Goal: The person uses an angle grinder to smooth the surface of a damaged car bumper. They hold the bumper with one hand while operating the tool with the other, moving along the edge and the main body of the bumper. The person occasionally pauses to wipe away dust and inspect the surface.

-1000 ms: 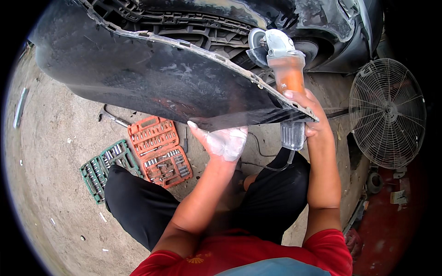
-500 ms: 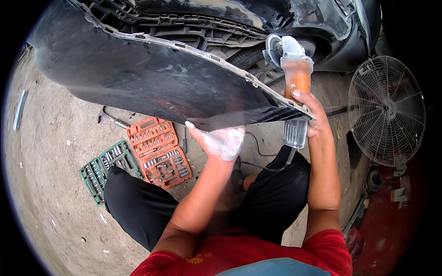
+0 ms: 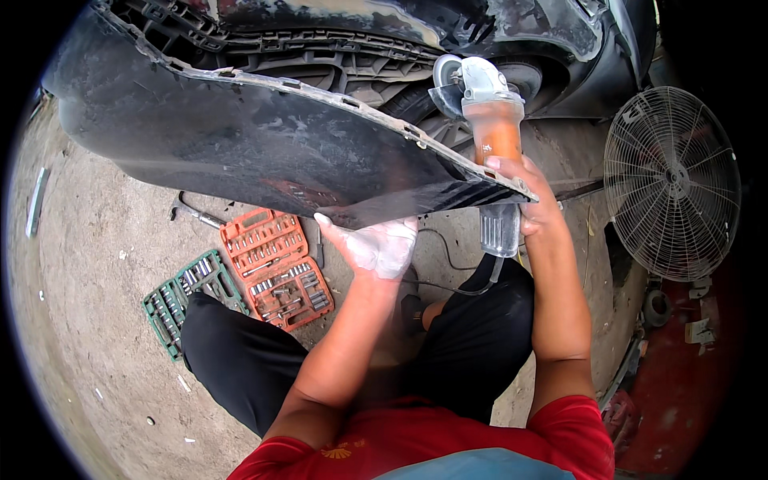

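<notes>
- Your right hand (image 3: 530, 192) was wrapped around the angle grinder (image 3: 498, 142); a firm grip well behind the disc (image 3: 446, 76) seemed advisable.
- The black panel (image 3: 240, 136) lay slantwise before the car (image 3: 548, 24), the grinder's head beyond its far edge.
- You had your left hand (image 3: 380, 246) at the panel's near edge, thumb spread; how far its hidden fingers closed could not be told.
- The cord (image 3: 478, 292) was best kept clear of the disc.

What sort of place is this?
Probably a vehicle body-repair workshop: a car with patchy bodywork, an angle grinder in the right hand, and an open orange socket set on the floor.
</notes>
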A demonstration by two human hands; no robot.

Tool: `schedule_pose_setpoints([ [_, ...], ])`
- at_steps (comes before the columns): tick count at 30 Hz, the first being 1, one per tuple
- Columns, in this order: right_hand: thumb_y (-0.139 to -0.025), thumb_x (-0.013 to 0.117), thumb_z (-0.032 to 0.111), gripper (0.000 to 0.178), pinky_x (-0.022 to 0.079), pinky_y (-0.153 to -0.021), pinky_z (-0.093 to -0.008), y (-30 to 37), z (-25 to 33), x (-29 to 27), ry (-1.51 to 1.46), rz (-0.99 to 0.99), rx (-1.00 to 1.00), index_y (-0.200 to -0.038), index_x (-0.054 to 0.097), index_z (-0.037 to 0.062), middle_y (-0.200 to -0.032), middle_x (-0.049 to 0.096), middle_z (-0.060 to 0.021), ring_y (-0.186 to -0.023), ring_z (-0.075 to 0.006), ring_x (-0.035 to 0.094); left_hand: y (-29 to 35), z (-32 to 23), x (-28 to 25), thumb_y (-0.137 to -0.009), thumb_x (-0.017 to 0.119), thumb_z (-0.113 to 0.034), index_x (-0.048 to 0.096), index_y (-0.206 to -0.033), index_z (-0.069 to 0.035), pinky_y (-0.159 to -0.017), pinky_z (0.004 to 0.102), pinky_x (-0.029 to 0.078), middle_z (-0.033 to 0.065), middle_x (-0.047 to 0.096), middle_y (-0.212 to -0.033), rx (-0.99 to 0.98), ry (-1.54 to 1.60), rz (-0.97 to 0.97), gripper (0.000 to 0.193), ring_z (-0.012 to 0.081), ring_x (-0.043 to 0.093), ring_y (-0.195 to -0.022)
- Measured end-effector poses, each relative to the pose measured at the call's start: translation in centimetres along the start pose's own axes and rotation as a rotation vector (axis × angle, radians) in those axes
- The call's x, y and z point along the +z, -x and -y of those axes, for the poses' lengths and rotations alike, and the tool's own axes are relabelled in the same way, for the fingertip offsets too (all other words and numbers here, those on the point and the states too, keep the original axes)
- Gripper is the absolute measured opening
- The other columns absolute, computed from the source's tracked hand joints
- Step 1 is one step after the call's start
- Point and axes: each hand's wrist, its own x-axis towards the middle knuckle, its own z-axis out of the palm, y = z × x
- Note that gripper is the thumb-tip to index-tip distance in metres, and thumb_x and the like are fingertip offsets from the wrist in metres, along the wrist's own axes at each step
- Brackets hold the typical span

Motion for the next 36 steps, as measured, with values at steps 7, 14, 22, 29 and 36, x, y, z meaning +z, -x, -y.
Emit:
schedule_pose_setpoints([
  [7,-0.091,0.088,0.028,0.041,0.053,-0.072,-0.0282,-0.6,-0.7,0.7,0.068,-0.022,-0.087,-0.117,0.072,0.0008,-0.099,0.072,-0.0018,-0.082,-0.0110,0.068,-0.3,-0.2,-0.6,-0.089,0.064,-0.088,0.041,-0.170,-0.012,-0.128,0.0560,0.041,0.0164,0.048,-0.171,0.008,0.008,0.021,0.113,0.0379,0.049,-0.154],
  [14,-0.092,0.091,0.025,0.036,0.051,-0.076,-0.0280,-1.6,-2.8,0.2,0.356,-0.025,-0.335,-0.109,0.071,-0.0001,-0.096,0.068,0.0017,-0.086,-0.0067,0.058,-0.1,-0.2,-0.3,-0.088,0.068,-0.084,0.048,-0.166,-0.014,-0.126,0.0532,0.043,0.0106,0.054,-0.165,0.008,-0.028,0.007,0.107,0.0335,0.053,-0.149],
  [22,-0.090,0.094,0.032,0.043,0.052,-0.079,-0.0307,-2.1,-2.6,-0.3,0.576,-0.093,-0.440,-0.105,0.070,-0.0016,-0.092,0.069,0.0002,-0.087,-0.0083,0.057,0.0,-0.3,-0.3,-0.090,0.060,-0.090,0.044,-0.168,-0.014,-0.123,0.0547,0.045,0.0129,0.051,-0.167,-0.006,0.020,0.010,0.111,0.0355,0.053,-0.148],
  [29,-0.088,0.095,0.037,0.051,0.054,-0.083,-0.0319,-2.2,-2.9,-0.6,0.635,-0.114,-0.446,-0.107,0.070,-0.0036,-0.092,0.072,-0.0054,-0.087,-0.0109,0.059,-0.1,0.2,0.0,-0.083,0.076,-0.081,0.048,-0.165,-0.012,-0.130,0.0518,0.041,0.0098,0.054,-0.165,0.036,-0.099,-0.002,0.110,0.0319,0.052,-0.150],
  [36,-0.086,0.096,0.040,0.055,0.055,-0.083,-0.0324,-2.5,-2.4,0.3,0.671,-0.089,-0.506,-0.108,0.071,-0.0040,-0.094,0.074,-0.0062,-0.088,-0.0109,0.059,-0.4,0.1,0.0,-0.077,0.085,-0.076,0.048,-0.164,-0.012,-0.131,0.0493,0.040,0.0086,0.053,-0.165,0.043,-0.177,0.053,0.114,0.0299,0.051,-0.151],
])
